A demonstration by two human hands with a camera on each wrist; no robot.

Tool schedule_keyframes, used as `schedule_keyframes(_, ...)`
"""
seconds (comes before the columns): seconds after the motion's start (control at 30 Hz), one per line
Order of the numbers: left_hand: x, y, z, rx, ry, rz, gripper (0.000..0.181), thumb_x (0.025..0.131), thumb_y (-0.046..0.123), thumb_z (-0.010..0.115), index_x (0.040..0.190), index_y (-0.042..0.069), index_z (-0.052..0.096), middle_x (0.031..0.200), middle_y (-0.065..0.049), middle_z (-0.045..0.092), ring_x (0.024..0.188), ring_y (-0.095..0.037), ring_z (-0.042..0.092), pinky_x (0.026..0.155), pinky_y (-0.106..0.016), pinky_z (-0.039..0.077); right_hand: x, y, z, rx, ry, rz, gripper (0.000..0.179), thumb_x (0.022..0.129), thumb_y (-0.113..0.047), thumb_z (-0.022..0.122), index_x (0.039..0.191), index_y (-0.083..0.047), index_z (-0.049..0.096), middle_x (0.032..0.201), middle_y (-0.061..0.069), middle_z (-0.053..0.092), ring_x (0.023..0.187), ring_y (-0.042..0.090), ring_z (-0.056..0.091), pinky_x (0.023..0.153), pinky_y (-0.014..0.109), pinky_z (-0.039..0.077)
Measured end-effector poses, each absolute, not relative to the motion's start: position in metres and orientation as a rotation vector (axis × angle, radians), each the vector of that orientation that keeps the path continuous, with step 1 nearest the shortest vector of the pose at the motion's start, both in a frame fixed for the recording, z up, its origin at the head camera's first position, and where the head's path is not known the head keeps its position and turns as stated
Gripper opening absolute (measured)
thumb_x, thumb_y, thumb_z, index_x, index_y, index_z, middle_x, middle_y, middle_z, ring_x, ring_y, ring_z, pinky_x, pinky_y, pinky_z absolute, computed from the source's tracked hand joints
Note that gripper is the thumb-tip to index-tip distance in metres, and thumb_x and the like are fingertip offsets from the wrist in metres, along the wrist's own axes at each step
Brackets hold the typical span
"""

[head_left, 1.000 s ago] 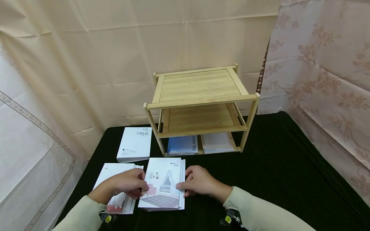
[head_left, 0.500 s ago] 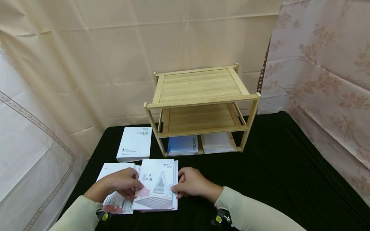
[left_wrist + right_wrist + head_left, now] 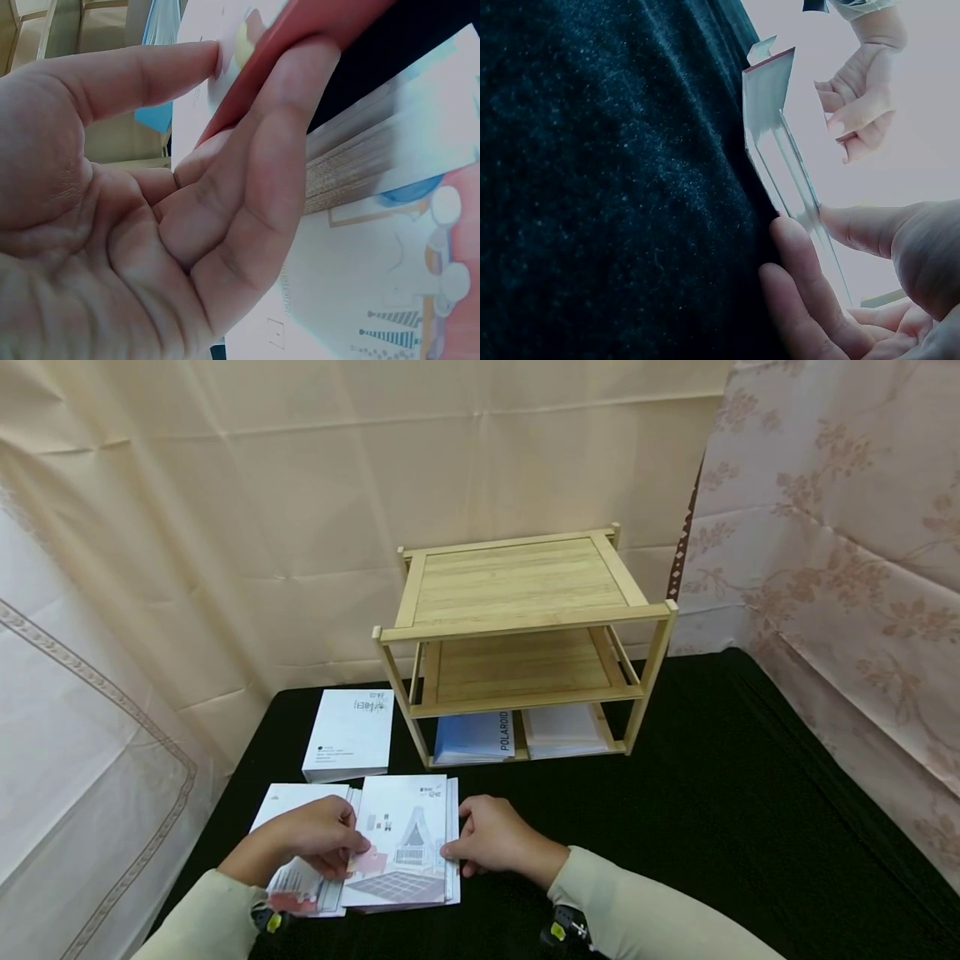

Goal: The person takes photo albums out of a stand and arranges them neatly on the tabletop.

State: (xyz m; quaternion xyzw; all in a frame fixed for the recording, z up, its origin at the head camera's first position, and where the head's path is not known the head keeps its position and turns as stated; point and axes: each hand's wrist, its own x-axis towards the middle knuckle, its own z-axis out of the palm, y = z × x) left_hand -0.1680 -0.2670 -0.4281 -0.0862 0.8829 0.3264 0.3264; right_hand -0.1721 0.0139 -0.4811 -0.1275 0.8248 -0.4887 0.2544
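A book (image 3: 401, 814) with a white cover, a printed building and a barcode lies between both hands in the head view. My left hand (image 3: 318, 835) pinches its left edge, thumb on the cover and fingers under a red edge (image 3: 300, 37) in the left wrist view. On the right edge, my right hand (image 3: 502, 839) grips it, thumb on top and fingers below; loose layers (image 3: 772, 142) spread there in the right wrist view. Another white book (image 3: 296, 797) with a pink illustration lies under and beside the left hand, partly hidden. The held book overlaps its right side.
Farther back lies a thick white book (image 3: 348, 731). A wooden rack (image 3: 517, 581) stands at the back, with a blue book (image 3: 472, 735) marked POLAROID and a pale stack (image 3: 564, 727) on its bottom level. Black cloth (image 3: 750, 810) covers the table; curtains (image 3: 337, 527) hang around it.
Both hands have moved left with the book, bringing it against and partly over the neighbouring white book. Most of this shift came in the first half second; the grips look unchanged.
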Motion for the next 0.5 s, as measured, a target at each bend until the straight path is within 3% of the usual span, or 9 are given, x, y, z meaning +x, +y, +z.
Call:
schedule_keyframes(0.27,-0.1706,-0.2675,-0.428,-0.167,2.372,0.754,0.024,0.09,0.021,0.078,0.089,0.006,0.059,0.074,-0.011,0.07,0.06,-0.017,0.069,0.054,-0.026,0.056,-0.1726,0.0138,-0.483,-0.35,2.252,-1.333,0.057,0.082,-0.019,0.087,0.127,0.003,0.059,0.073,0.002,0.071,0.056,0.019,0.071,0.049,0.031,0.058)
schedule_keyframes(0.5,-0.1712,-0.2635,-0.4206,-0.053,2.473,0.527,0.028,0.088,0.03,0.078,0.094,0.007,0.062,0.077,-0.008,0.066,0.071,-0.021,0.062,0.062,-0.035,0.053,-0.1741,0.0139,-0.4846,-0.313,2.248,-1.34,0.056,0.081,-0.018,0.088,0.124,0.0,0.058,0.074,0.003,0.07,0.057,0.02,0.071,0.05,0.032,0.058)
